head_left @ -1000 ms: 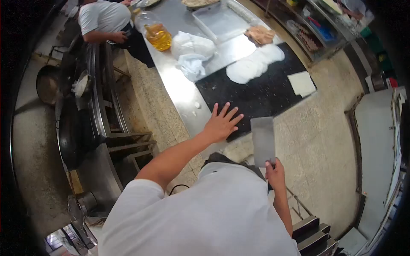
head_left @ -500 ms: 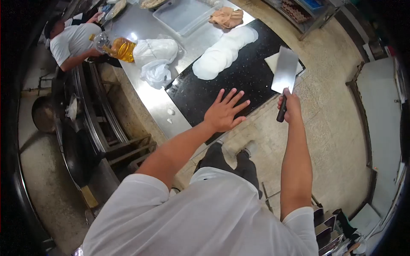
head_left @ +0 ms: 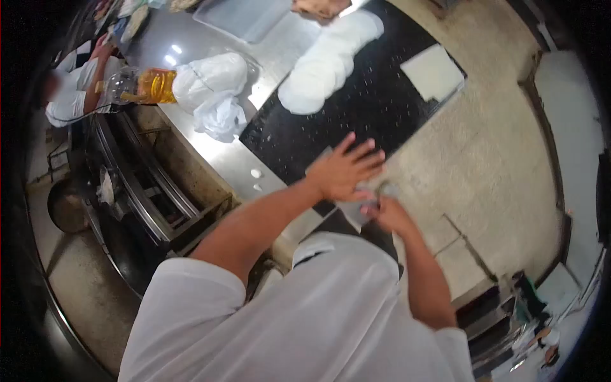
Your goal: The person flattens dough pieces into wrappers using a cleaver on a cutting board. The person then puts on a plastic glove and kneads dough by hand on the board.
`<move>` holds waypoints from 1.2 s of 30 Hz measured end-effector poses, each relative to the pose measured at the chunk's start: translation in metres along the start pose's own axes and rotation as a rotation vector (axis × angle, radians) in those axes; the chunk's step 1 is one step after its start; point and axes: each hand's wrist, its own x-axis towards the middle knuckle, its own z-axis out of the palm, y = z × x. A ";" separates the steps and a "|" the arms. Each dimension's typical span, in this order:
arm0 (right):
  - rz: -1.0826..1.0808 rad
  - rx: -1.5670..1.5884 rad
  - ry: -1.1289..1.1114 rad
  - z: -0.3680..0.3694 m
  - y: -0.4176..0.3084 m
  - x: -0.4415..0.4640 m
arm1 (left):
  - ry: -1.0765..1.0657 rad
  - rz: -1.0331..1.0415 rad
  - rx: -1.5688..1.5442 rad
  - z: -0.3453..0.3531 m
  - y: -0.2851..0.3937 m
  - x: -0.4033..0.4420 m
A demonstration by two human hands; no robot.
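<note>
My right hand is closed round the handle of a cleaver, near the front edge of the black board. The cleaver's blade lies flat beneath my left hand and is mostly hidden by it. With fingers spread, the left hand is over the blade; whether it presses on it I cannot tell. Thin white dough rounds overlap in a row on the far part of the board. A flat white square piece, its material unclear, rests at the board's right corner.
On the steel table are white plastic bags, small white lumps and a clear tray. An oil bottle lies by the bags. A brown cloth is at the back. Another person works at the left.
My right hand has brought the cleaver from above the white square down and left, under my left hand. The white square is now uncovered. The whole view has shifted slightly.
</note>
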 end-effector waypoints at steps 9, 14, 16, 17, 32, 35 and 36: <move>0.045 -0.097 0.038 -0.023 -0.008 -0.004 | 0.140 -0.047 0.091 -0.022 -0.017 0.036; 0.179 -0.217 0.137 0.012 -0.033 -0.031 | -0.011 0.342 -0.048 0.006 -0.008 0.018; 0.326 -0.301 0.078 -0.011 -0.052 -0.016 | 0.038 0.252 -0.020 -0.008 -0.024 0.031; 0.319 -0.301 0.096 -0.025 -0.057 -0.004 | 0.044 0.262 -0.004 -0.011 -0.032 0.036; 0.331 -0.294 0.131 -0.032 -0.064 -0.007 | 0.175 0.110 -0.008 -0.011 -0.028 0.045; 0.234 -0.440 0.138 -0.048 -0.078 0.019 | 0.278 0.037 0.080 -0.032 -0.069 0.067; 0.228 -0.431 0.179 -0.043 -0.079 0.019 | 0.295 0.029 0.071 -0.031 -0.070 0.065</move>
